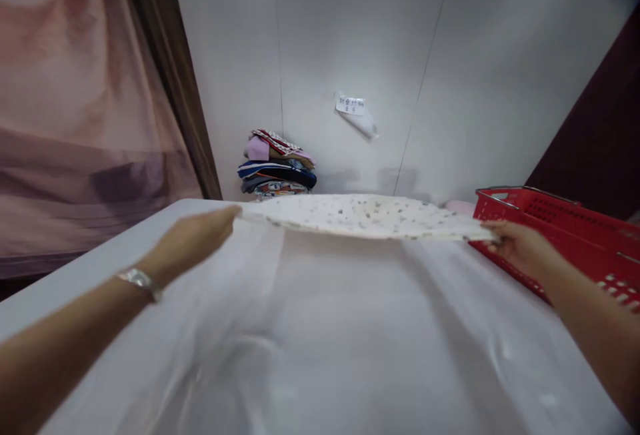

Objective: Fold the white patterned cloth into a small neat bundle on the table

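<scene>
Left hand (213, 228) near nine o'clock, right hand (523, 247) just past three, and I've got both gripping the near edge of a speckled cloth (370, 211)! Biggest first on my feed: pale wall (345, 35) across twelve, white bench (350, 341) sweeping down through six. Pink curtain (75, 55) hangs at ten; red basket (560, 228) sits at three, the right hand in front of it. And there's that cloth, close to centre, stretched between both hands; whether it touches the bench, I can't tell. Folded fabric pile (279, 167) at ten, beyond the cloth's left end. Written label (351, 105) on the wall towards one. Smallest, a silvery bracelet (140, 279) at eight, just behind the left hand.
</scene>
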`<state>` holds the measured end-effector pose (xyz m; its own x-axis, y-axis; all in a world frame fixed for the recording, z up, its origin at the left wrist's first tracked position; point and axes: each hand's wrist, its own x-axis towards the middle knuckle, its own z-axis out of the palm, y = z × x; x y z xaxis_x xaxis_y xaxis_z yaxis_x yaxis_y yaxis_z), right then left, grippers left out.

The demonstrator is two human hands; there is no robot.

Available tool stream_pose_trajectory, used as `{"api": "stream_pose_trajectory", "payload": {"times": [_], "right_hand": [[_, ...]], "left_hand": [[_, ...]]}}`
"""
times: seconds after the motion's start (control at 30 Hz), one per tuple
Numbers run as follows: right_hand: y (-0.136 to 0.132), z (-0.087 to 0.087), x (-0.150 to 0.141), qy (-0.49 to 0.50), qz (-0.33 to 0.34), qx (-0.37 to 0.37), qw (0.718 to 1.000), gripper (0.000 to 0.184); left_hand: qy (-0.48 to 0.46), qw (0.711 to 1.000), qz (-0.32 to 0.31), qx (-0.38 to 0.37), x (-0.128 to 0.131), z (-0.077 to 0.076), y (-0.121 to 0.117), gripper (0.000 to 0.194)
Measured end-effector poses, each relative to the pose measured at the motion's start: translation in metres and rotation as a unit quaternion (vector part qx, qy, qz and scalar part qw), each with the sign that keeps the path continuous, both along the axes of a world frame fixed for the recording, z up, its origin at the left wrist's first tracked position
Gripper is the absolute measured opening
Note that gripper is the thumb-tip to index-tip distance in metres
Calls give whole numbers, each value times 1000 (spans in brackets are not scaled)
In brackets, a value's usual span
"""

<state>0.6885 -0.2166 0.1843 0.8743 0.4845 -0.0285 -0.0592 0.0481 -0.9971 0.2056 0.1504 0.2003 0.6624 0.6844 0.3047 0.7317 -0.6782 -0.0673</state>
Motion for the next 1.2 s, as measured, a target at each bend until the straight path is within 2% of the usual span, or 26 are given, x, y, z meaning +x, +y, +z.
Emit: {"api": "stream_pose_trajectory", "payload": {"times": [0.07, 0.13, 0.17, 0.23, 0.3, 0.43, 0.57, 0.67, 0.73, 0.9, 1.07, 1.13, 1.2], "right_hand": [[-12, -56, -9, 44, -3, -39, 998, 20], [-23, -104, -21, 92, 1, -104, 990, 20], [-28, -122, -27, 112, 1, -129, 985, 19], [-39, -144, -38, 127, 3, -141, 982, 18], [-51, -150, -46, 122, 7, -130, 984, 19], [-82, -143, -54, 108, 15, -118, 987, 24], [-111, -147, -61, 136, 42, -165, 976, 26], [-125, -155, -69, 122, 38, -158, 979, 26], [-130, -159, -74, 121, 36, -180, 976, 26], [-137, -166, -83, 96, 44, -239, 965, 29], [-141, -173, -81, 101, 46, -297, 948, 26], [-141, -177, -77, 70, 53, -327, 941, 23], [-141, -182, -73, -2, 69, -387, 920, 26]], "left_hand": [[40, 997, -26, -66, -9, -60, -15, 44], [63, 989, -30, -134, -17, -108, -31, 48], [69, 985, -35, -155, -20, -125, -38, 47], [73, 982, -39, -172, -28, -144, -49, 46], [58, 986, -37, -151, -37, -148, -55, 45], [6, 995, -63, -79, -64, -147, -63, 45], [17, 989, -110, -97, -92, -162, -81, 46], [13, 989, -94, -112, -107, -175, -96, 46], [-6, 988, -94, -125, -115, -180, -102, 44], [-39, 984, -100, -145, -125, -184, -111, 41], [4, 981, -111, -157, -121, -178, -122, 43], [22, 981, -109, -161, -119, -175, -126, 43], [29, 980, -107, -166, -117, -171, -128, 43]]}}
